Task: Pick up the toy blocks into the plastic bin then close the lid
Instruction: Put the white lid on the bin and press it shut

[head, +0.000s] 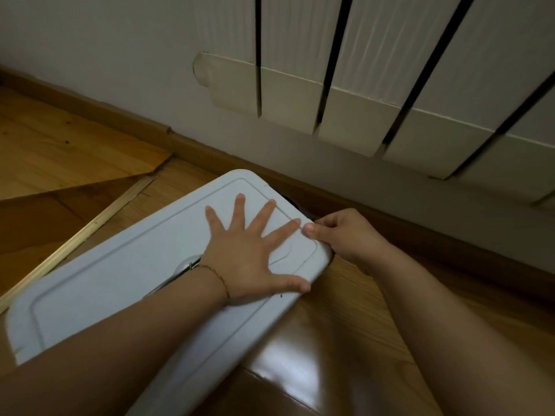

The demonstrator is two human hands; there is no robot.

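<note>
Two bare forearms reach over a glossy wooden floor (330, 370) as the job nears its end: the left hand (252, 259), a thin bracelet (216, 273) at its wrist, lies flat with fingers spread, pressing on the pale plastic lid (120, 274), while the right hand (345, 235) pinches the lid's far right edge, thumb on top and fingers curled beneath. The lid lies across the bin, which it hides almost wholly. No toy blocks show on the floor, so the gathering looks done and the step left appears to be snapping the lid home, though whether its rim is already seated cannot be told. A pale wooden strip (75, 235) runs along the floor to the left. Beyond, a brown skirting board (210, 151) meets a white wall (90, 40), where a cream radiator (360, 115) hangs
</note>
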